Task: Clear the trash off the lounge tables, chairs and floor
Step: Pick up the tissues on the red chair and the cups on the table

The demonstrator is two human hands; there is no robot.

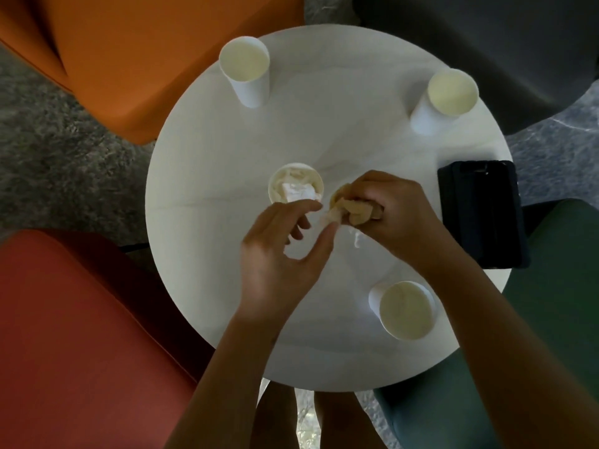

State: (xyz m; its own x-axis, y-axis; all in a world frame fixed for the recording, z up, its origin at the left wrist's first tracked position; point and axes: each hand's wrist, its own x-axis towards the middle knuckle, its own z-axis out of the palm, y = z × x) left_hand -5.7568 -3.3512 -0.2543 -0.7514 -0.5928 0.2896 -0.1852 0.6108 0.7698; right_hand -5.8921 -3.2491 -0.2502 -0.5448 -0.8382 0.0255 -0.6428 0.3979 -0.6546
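Note:
On the round white table (pixel 356 134) stand several white paper cups. One cup (pixel 295 186) near the middle holds crumpled white tissue. My right hand (pixel 395 218) grips a wad of crumpled yellowish paper (pixel 353 210) just right of that cup. My left hand (pixel 285 254) pinches the wad's left end between thumb and fingertips. Empty-looking cups stand at the far left (pixel 245 71), far right (pixel 444 98) and near right (pixel 405 309). A small white scrap (pixel 356 238) lies on the table under my right hand.
A dark phone or case (pixel 479 212) lies at the table's right edge. Chairs ring the table: orange (pixel 146 59) far left, red (pixel 81 335) near left, green (pixel 557 303) near right, dark grey (pixel 502 37) far right. Grey carpet (pixel 48 150) covers the floor.

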